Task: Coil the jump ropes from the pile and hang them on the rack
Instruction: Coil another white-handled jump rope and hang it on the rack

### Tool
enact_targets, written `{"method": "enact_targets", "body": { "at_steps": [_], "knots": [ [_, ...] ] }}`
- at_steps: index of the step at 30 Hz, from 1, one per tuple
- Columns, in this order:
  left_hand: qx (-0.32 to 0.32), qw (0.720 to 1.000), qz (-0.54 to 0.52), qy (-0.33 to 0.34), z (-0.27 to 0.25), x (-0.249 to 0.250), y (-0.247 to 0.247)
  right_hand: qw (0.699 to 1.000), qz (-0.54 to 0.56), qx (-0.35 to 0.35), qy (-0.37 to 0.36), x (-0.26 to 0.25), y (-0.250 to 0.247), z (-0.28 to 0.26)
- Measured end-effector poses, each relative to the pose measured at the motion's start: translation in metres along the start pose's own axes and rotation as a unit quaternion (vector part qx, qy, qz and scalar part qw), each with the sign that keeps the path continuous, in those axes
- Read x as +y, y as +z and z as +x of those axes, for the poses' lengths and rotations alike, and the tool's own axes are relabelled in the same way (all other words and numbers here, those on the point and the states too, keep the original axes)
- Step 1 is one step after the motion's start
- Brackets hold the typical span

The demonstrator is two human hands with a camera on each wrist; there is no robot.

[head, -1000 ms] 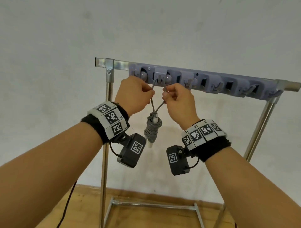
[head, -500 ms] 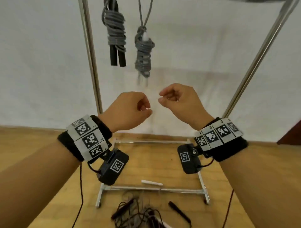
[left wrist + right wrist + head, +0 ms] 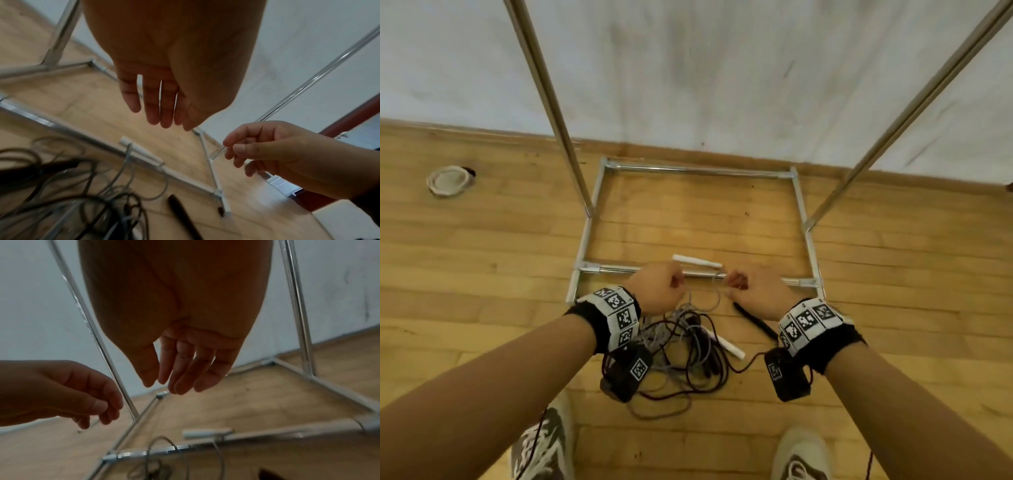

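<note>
A tangled pile of jump ropes (image 3: 688, 346), grey and dark cords, lies on the wooden floor in front of the rack's base frame (image 3: 702, 169). One white handle (image 3: 697, 262) rests by the front bar, another white handle (image 3: 726, 346) and a black handle (image 3: 755, 320) lie in the pile. My left hand (image 3: 674, 284) and right hand (image 3: 736, 284) hover side by side above the pile, fingers loosely curled, holding nothing. The left wrist view shows relaxed left fingers (image 3: 156, 105) over the cords (image 3: 61, 194). The rack's hooks are out of view.
The rack's two metal posts (image 3: 551, 102) (image 3: 893, 130) rise on either side of the base, close to a white wall. A white round object (image 3: 446, 180) lies on the floor at the far left. My shoes (image 3: 541, 442) (image 3: 801, 455) stand just behind the pile.
Both hands let go of the coiled grey rope hung on the rack and dropped towards the floor. The head view tipped down from the hooks to the pile.
</note>
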State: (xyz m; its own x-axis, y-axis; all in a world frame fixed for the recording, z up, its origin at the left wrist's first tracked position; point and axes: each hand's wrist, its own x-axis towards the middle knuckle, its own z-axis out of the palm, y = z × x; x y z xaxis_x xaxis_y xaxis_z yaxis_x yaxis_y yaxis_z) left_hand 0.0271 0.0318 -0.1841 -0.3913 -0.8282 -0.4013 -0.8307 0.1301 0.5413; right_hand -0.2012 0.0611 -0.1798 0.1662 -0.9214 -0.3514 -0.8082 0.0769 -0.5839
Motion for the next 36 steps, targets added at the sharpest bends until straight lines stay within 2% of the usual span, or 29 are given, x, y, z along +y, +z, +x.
{"method": "enact_targets", "body": {
  "at_steps": [4,7,9,12,14,16,18,20,24,26,29,31,33,36],
  "knots": [
    [-0.019,0.999,-0.012,-0.029,0.048,-0.029,0.039,0.999,0.009,-0.001,0.047,0.047,0.046,0.04],
    [-0.025,0.999,-0.004,-0.02,0.09,-0.037,0.048,0.992,0.011,0.032,0.122,0.073,0.066,0.081],
    [-0.035,0.999,0.002,-0.018,0.112,-0.039,0.057,0.985,0.005,0.025,0.169,0.086,0.08,0.105],
    [-0.047,0.998,0.036,0.011,0.132,-0.039,0.071,0.986,0.003,-0.012,0.168,0.099,0.103,0.127],
    [-0.056,0.995,0.081,0.03,0.139,-0.037,0.078,0.989,0.008,0.002,0.15,0.104,0.112,0.134],
    [-0.092,0.989,0.11,0.032,0.144,-0.036,0.083,0.985,0.06,0.034,0.159,0.106,0.112,0.138],
    [-0.122,0.99,0.075,0.018,0.144,-0.037,0.089,0.964,0.187,0.062,0.178,0.103,0.105,0.139],
    [-0.129,0.991,0.0,0.02,0.139,-0.036,0.093,0.944,0.276,0.077,0.165,0.094,0.093,0.136],
    [-0.108,0.989,-0.078,0.063,0.125,-0.03,0.083,0.937,0.315,0.091,0.123,0.068,0.066,0.125],
    [-0.088,0.989,-0.088,0.078,0.115,-0.023,0.069,0.945,0.29,0.095,0.116,0.058,0.054,0.119],
    [-0.056,0.99,-0.074,0.106,0.096,-0.013,0.041,0.967,0.177,0.153,0.099,0.048,0.039,0.106],
    [-0.032,0.991,-0.064,0.117,0.083,-0.006,0.02,0.975,0.139,0.169,0.044,0.039,0.03,0.094],
    [-0.008,0.99,-0.066,0.122,0.068,0.003,0.0,0.976,0.178,0.125,-0.026,0.026,0.021,0.081],
    [0.02,0.988,-0.075,0.131,0.044,0.018,-0.029,0.968,0.239,0.055,-0.055,0.006,0.008,0.06]
  ]
}}
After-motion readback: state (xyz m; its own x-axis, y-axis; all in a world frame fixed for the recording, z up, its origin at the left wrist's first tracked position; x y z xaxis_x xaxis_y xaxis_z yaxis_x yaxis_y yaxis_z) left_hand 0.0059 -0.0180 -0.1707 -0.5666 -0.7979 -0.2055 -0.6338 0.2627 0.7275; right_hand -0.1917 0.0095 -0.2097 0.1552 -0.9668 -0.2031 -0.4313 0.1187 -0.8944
